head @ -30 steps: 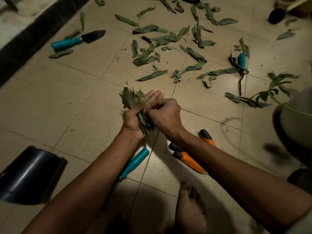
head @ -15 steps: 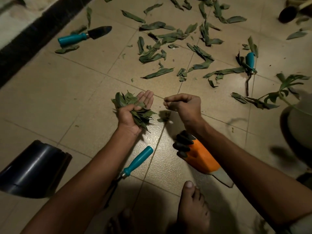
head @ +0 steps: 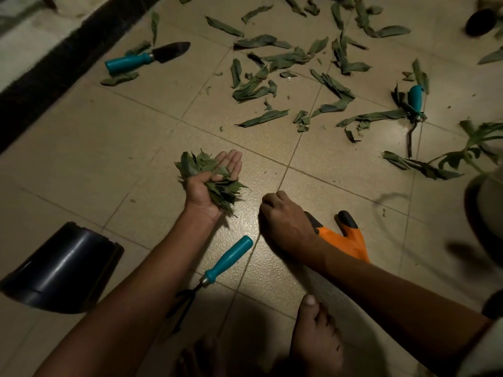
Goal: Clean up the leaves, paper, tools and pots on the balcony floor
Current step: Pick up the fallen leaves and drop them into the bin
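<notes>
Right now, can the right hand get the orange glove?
Probably yes. The right hand hangs low over the floor right beside the orange glove, with its wrist covering part of the glove and nothing blocking it.

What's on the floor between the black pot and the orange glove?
In the head view, a teal-handled hand rake lies between the black pot and the orange glove.

Single head view, looking steeply down, close over tiled floor (head: 114,148), wide-angle

Beige tiled floor (head: 81,148), dim light; dark threshold strip (head: 54,66) upper left.
</notes>
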